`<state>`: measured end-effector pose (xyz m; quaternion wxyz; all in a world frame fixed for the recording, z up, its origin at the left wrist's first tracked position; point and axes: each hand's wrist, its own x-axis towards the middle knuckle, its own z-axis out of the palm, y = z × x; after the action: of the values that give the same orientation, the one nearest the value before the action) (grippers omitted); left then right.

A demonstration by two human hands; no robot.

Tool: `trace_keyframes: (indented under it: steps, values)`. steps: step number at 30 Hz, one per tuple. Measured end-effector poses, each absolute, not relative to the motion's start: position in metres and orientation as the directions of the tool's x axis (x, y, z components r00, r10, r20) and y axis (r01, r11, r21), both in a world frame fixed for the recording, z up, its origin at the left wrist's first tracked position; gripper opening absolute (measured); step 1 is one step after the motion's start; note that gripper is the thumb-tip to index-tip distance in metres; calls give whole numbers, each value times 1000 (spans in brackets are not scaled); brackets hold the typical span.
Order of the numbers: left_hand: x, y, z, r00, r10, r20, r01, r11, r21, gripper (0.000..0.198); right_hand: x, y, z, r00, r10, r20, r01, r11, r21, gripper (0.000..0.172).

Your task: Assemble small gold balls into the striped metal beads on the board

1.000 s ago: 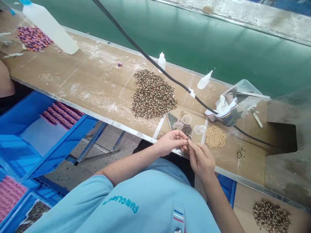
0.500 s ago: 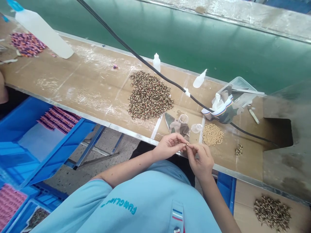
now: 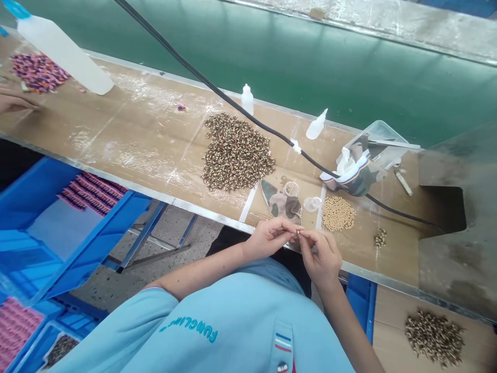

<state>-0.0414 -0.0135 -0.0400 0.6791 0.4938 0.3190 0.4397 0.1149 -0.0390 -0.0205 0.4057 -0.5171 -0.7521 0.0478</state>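
Observation:
In front of my body, my left hand (image 3: 269, 239) and my right hand (image 3: 321, 256) meet fingertip to fingertip at the table's front edge. Both are closed in a pinch around a tiny piece (image 3: 297, 232), too small to name. Just beyond them lies a camouflage-patterned cloth (image 3: 280, 202), with a small clear cup (image 3: 291, 189) at its far side. A clear round lid or dish (image 3: 311, 204) sits to the right of the cup. Further right is a patch of small tan beads (image 3: 337, 213). Past the cloth spreads a big heap of small brown-and-gold pieces (image 3: 236, 153).
Two small white bottles (image 3: 247, 99) (image 3: 317, 124) are at the table's back edge. A black cable (image 3: 217, 90) crosses above. Blue crates (image 3: 73, 259) stand below left. Another person's hand (image 3: 15, 100) rests near a pink-purple pile (image 3: 39, 72). More brown-gold pieces (image 3: 434, 338) lie lower right.
The other person's hand has come into view over the table at far left. My hands keep nearly the same place and pinch; the view has shifted slightly.

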Motion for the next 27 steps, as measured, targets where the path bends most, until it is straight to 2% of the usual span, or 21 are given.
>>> trace_keyframes:
  steps: [7,14,20,27]
  values:
    - [-42,-15,-38,403,915,6,-151,60,987,19,122,-43,-23,-226,759,610,777,518,-357,16]
    - [-45,-15,-36,396,917,51,-61,-29,998,11,122,-45,-25,-174,779,603,768,491,-412,17]
    - [-46,-15,-39,400,904,149,-24,-152,988,12,123,-44,-24,-195,770,608,758,512,-404,17]
    - [-46,-15,-38,410,899,151,6,-168,986,12,124,-45,-25,-210,766,608,758,520,-394,17]
